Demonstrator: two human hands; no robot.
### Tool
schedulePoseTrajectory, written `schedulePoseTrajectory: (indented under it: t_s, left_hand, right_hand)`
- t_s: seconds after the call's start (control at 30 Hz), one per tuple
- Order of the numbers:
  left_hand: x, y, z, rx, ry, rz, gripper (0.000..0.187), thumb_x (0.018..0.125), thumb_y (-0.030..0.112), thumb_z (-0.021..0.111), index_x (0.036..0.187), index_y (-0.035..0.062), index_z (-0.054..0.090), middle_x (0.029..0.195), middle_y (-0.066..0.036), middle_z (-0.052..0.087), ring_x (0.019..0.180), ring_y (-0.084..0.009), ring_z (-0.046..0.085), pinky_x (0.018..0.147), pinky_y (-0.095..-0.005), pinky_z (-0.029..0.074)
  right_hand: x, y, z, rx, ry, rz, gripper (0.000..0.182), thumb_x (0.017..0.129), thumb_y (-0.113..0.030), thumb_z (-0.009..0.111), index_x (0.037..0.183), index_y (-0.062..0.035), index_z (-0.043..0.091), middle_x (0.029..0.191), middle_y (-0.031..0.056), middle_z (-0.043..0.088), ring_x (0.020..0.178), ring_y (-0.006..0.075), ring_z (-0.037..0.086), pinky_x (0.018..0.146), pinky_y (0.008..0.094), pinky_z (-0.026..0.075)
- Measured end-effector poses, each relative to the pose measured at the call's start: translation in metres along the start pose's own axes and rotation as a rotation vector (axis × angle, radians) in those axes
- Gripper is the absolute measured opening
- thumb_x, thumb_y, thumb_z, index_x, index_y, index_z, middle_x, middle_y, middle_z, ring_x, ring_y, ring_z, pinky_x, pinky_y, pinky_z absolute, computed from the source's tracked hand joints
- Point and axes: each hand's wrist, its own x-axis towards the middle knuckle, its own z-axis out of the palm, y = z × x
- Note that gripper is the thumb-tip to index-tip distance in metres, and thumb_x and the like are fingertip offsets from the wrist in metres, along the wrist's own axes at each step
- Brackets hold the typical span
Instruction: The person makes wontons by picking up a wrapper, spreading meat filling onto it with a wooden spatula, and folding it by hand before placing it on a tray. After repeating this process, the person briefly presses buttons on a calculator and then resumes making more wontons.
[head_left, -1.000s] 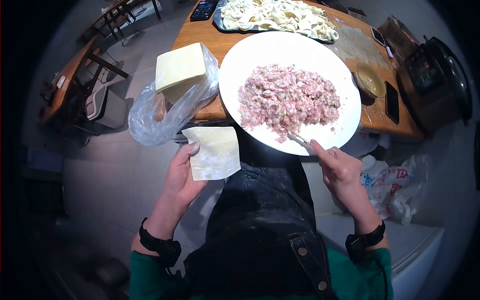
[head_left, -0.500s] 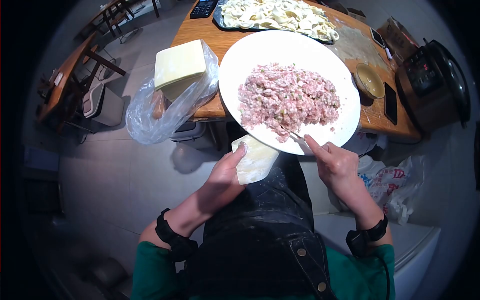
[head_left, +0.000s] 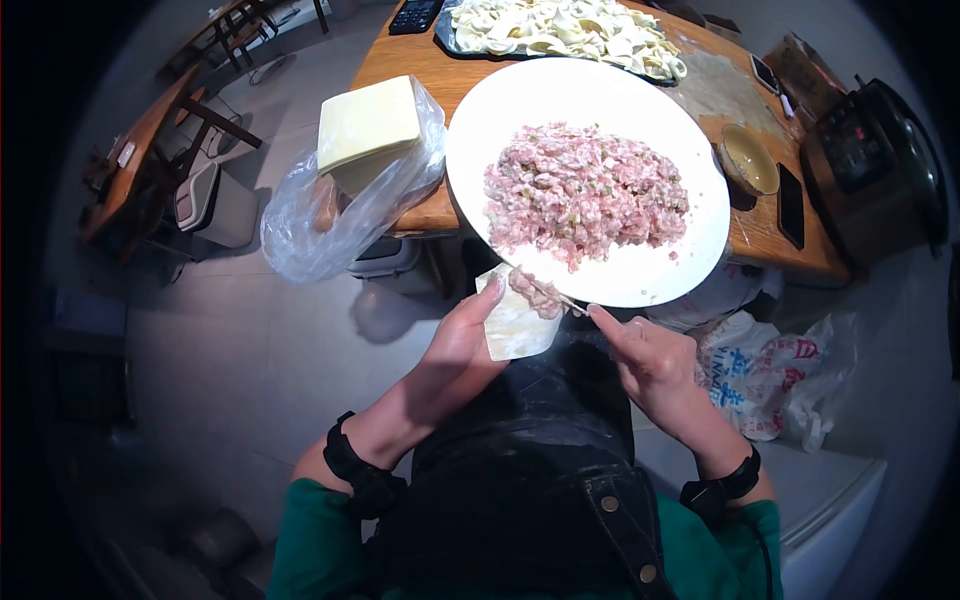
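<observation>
My left hand (head_left: 462,337) holds a floury square dough wrapper (head_left: 517,336), thumb on top at its left edge. On the wrapper's upper part sits a small lump of minced meat filling (head_left: 535,291). My right hand (head_left: 655,363) grips a thin stick-like utensil (head_left: 574,306), index finger stretched along it, its tip at that lump; most of the utensil is hidden. Just beyond both hands, a large white plate (head_left: 477,115) overhangs the table edge. A pink mound of minced meat with green bits (head_left: 590,190) lies on it.
A stack of wrappers (head_left: 368,125) in a clear plastic bag (head_left: 320,235) stands at the table's left corner. Behind the plate is a tray of folded dumplings (head_left: 560,28). At right are a yellowish bowl (head_left: 748,160), a black phone (head_left: 790,207) and a dark cooker (head_left: 868,165).
My right hand has drawn the utensil from the mound on the plate back to the wrapper, bringing a lump of filling onto it. My left hand still holds the wrapper.
</observation>
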Motion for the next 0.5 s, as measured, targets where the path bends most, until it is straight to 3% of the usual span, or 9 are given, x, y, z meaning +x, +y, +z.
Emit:
schedulePoseTrajectory:
  t_s: [0.1, 0.2, 0.27, 0.3, 0.33, 0.4, 0.43, 0.5]
  left_hand:
    - [-0.002, -0.002, -0.002, 0.013, 0.051, 0.014, 0.044, 0.099, 0.027, 0.027, 0.132, -0.0013, 0.031, 0.131, -0.016, 0.043, 0.12, -0.0253, 0.044, 0.103, -0.0397, 0.033]
    - [-0.008, -0.002, -0.015, -0.044, 0.003, 0.029, 0.046, 0.098, 0.024, 0.028, 0.135, -0.0037, 0.024, 0.135, -0.019, 0.038, 0.125, -0.028, 0.039, 0.107, -0.0405, 0.029]
    - [-0.013, 0.0, -0.024, -0.07, 0.006, 0.037, 0.045, 0.098, 0.025, 0.029, 0.133, -0.003, 0.028, 0.133, -0.018, 0.04, 0.122, -0.0274, 0.042, 0.105, -0.0408, 0.031]
    - [-0.016, 0.001, -0.026, -0.097, 0.005, 0.037, 0.043, 0.098, 0.025, 0.029, 0.132, -0.0024, 0.031, 0.131, -0.017, 0.043, 0.119, -0.0269, 0.045, 0.104, -0.0411, 0.034]
    - [-0.02, 0.001, -0.026, -0.096, 0.009, 0.041, 0.043, 0.098, 0.025, 0.029, 0.132, -0.0024, 0.031, 0.131, -0.017, 0.043, 0.119, -0.0269, 0.045, 0.104, -0.0411, 0.034]
    - [-0.026, 0.004, -0.02, -0.103, -0.036, 0.069, 0.043, 0.098, 0.025, 0.03, 0.132, -0.0024, 0.031, 0.13, -0.018, 0.043, 0.118, -0.0278, 0.046, 0.103, -0.0423, 0.035]
    - [-0.026, 0.006, -0.014, -0.099, -0.039, 0.071, 0.043, 0.098, 0.025, 0.03, 0.132, -0.0024, 0.031, 0.13, -0.018, 0.043, 0.118, -0.0278, 0.046, 0.103, -0.0423, 0.035]
    - [-0.022, 0.012, 0.001, -0.073, -0.208, 0.143, 0.042, 0.098, 0.025, 0.03, 0.13, -0.0025, 0.033, 0.128, -0.017, 0.044, 0.117, -0.0281, 0.047, 0.102, -0.0432, 0.036]
  right_hand:
    - [-0.008, -0.012, 0.009, -0.049, 0.027, -0.006, 0.055, 0.067, 0.006, 0.058, 0.118, -0.0161, 0.058, 0.057, 0.0038, 0.043, 0.046, 0.0207, 0.048, 0.043, 0.0323, 0.04]
    - [-0.02, -0.012, 0.005, -0.034, -0.017, -0.006, 0.057, 0.066, 0.007, 0.058, 0.118, -0.0158, 0.058, 0.059, 0.0042, 0.047, 0.051, 0.0198, 0.053, 0.046, 0.031, 0.043]
    - [-0.026, -0.002, -0.005, 0.2, 0.052, 0.024, 0.052, 0.069, 0.008, 0.059, 0.116, -0.0127, 0.059, 0.061, 0.006, 0.053, 0.054, 0.0193, 0.057, 0.048, 0.0275, 0.045]
    - [-0.026, -0.001, -0.011, 0.38, 0.019, 0.145, 0.043, 0.076, 0.006, 0.059, 0.116, -0.0079, 0.059, 0.063, 0.0061, 0.058, 0.055, 0.0141, 0.058, 0.05, 0.0236, 0.045]
    - [-0.023, -0.003, -0.016, 0.385, 0.018, 0.141, 0.043, 0.076, 0.006, 0.059, 0.116, -0.0079, 0.059, 0.063, 0.0061, 0.058, 0.055, 0.0141, 0.058, 0.05, 0.0236, 0.045]
    - [-0.009, -0.01, -0.025, 0.773, -0.123, 0.289, 0.037, 0.084, 0.002, 0.056, 0.12, -0.0051, 0.057, 0.062, 0.0031, 0.056, 0.053, 0.0076, 0.053, 0.049, 0.0217, 0.043]
    - [-0.002, -0.01, -0.023, 0.802, -0.198, 0.298, 0.039, 0.087, -0.001, 0.055, 0.125, -0.0054, 0.052, 0.062, 0.0001, 0.054, 0.056, 0.0039, 0.051, 0.052, 0.0199, 0.042]
    - [0.016, -0.017, -0.024, 0.879, -0.219, 0.379, 0.039, 0.087, -0.001, 0.054, 0.126, -0.0055, 0.051, 0.062, -0.0005, 0.054, 0.058, 0.0035, 0.05, 0.054, 0.0196, 0.042]
